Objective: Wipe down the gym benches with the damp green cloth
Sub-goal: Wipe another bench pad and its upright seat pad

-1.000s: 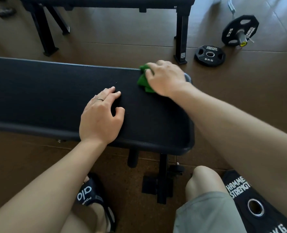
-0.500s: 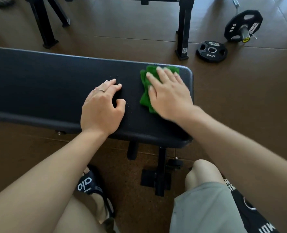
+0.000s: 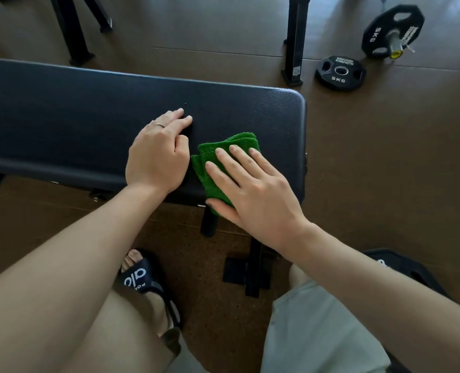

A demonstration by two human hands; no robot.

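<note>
Cloth (image 3: 225,152) slides back to the bench's (image 3: 62,117) near edge, overhanging it. Right hand (image 3: 253,192) presses it flat-fingered; left hand (image 3: 156,154) rests relaxed just beside.

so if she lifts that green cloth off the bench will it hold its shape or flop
Likely flop: the green cloth is soft looped terry, lying in loose folded layers under the flat right hand. Probably light, since its near edge overhangs the bench without sliding off. Its nap should grip, not slip.
</note>
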